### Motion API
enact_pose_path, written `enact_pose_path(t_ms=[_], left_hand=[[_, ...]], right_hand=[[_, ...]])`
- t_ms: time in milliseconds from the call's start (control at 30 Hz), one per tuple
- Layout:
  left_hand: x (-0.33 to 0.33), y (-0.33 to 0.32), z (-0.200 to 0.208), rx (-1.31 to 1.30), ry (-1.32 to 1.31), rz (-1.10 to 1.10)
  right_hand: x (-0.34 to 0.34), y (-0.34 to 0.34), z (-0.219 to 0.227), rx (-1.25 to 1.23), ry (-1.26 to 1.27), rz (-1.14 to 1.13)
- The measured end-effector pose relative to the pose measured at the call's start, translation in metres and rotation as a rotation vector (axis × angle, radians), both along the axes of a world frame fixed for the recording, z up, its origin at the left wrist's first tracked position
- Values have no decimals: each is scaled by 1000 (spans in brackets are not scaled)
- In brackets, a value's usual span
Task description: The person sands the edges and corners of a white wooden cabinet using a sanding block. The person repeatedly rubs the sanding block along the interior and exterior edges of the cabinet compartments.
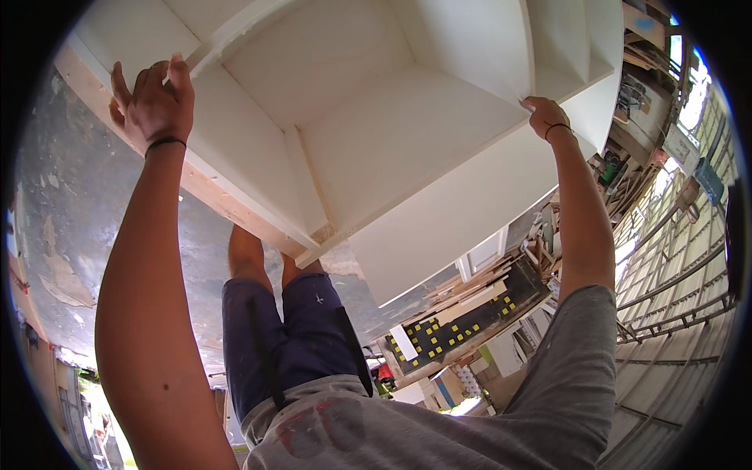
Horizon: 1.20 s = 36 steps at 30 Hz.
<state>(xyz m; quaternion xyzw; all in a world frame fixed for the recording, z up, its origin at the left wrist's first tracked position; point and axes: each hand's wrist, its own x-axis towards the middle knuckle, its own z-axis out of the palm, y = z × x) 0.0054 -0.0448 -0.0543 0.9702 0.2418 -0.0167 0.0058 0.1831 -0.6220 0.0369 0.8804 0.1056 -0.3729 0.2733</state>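
Cabinet (431,110), white and open-fronted, is spread across the upper view, beyond the person's dark shorts (290,333). Its edge, where a divider (529,47) meets a shelf, is gripped by the right hand (546,116). The left hand (155,108) is placed at the far-left edge, fingers bent and parted; whether anything is gripped there cannot be told. Steadying or shifting seems to be under way; firm, even support on both sides would be called for next.

Just the one view here: a head-worn fisheye, left of a pair, looking steeply down, grey shirt (454,440) super close at bottom centre, white cabinet (419,129) within reach up top.
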Motion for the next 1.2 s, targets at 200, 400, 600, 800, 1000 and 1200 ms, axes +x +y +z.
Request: enact_pose_path(t_ms=[200,400,600,800,1000,1200], left_hand=[[0,0,2,-3,11,28],[2,0,3,15,11,12],[0,1,4,-2,16,11],[0,-4,3,-11,-37,32],[0,4,-6,51,-54,10],[0,-1,5,9,-85,-23]], right_hand=[[-44,32,4,-92,131,152],[-31,30,12,-35,72,87],[-88,80,4,102,297,122],[-50,38,9,-133,19,55],[-200,131,-4,262,-17,150],[-354,249,15,541,233,-216]])
